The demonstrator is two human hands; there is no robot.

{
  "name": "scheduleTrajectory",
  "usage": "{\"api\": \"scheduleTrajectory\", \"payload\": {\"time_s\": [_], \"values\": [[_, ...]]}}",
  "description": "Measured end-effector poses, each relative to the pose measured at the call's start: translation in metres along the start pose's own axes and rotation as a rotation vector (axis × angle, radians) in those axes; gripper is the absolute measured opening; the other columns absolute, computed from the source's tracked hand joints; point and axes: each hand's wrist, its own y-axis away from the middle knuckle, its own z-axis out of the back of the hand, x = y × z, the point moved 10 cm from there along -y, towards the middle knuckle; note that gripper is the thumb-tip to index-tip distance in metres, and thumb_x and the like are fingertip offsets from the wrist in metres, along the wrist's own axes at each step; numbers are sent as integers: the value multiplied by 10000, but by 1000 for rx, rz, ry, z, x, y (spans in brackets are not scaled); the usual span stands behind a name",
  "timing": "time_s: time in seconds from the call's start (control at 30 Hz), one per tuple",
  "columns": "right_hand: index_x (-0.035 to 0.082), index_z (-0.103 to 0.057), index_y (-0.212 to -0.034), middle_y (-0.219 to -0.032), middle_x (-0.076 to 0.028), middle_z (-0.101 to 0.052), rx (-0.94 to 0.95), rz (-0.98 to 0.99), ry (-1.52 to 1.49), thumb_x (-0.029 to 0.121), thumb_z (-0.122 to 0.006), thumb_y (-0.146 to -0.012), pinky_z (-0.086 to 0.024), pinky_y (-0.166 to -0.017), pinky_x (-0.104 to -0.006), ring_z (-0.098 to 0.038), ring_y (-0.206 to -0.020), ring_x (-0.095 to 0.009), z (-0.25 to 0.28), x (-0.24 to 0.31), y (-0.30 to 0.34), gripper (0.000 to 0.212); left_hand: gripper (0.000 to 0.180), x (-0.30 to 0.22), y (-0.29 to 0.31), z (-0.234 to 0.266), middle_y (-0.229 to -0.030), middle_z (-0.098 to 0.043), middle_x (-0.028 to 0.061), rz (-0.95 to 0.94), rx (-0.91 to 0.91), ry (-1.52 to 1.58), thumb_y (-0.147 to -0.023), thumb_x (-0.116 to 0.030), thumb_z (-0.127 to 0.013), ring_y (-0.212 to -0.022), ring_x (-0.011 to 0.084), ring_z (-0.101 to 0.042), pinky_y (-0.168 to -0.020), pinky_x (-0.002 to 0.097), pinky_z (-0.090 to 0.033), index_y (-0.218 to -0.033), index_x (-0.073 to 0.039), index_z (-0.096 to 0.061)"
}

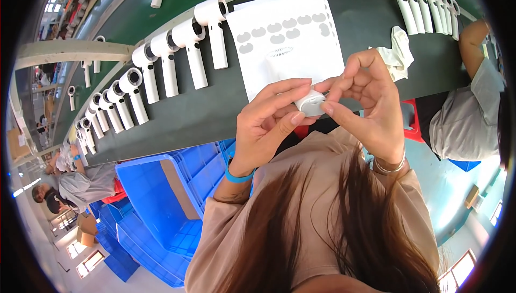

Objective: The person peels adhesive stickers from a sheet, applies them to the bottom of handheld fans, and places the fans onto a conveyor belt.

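My left hand [269, 123] is wrapped round the handle of a white handheld fan [309, 98], whose end points toward me. Its round grille shows faintly over the white sheet beyond my fingers. On the handle's end is a grey patch [313, 108] that looks like a sticker. My right hand [368, 99] has its thumb and fingertips closed at the edge of that patch. Under the fan's head lies a white sheet [269, 16] with rows of grey rounded stickers [290, 23].
White handheld fans [196, 62] stand in a row along the dark bench [177, 118] on the left, with more fans [414, 5] at the far right. A crumpled white cloth [398, 54] lies right of the sheet. Blue crates [156, 191] stand below left. Co-workers [467, 115] sit on both sides.
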Motion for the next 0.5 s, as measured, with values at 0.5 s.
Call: {"api": "scheduleTrajectory", "payload": {"time_s": [0.5], "values": [[67,-384,-987,-787,-38,-580,-15,-10,41,-71,-645,-729,-479,-788,-272,-634,-897,-156,0,-3,3,392,278,-1,1,1,-1253,-491,223,-35,-71,-34,-878,24,-531,-1081,321,-576,-803,389,-589,-1148,74,-577]]}}
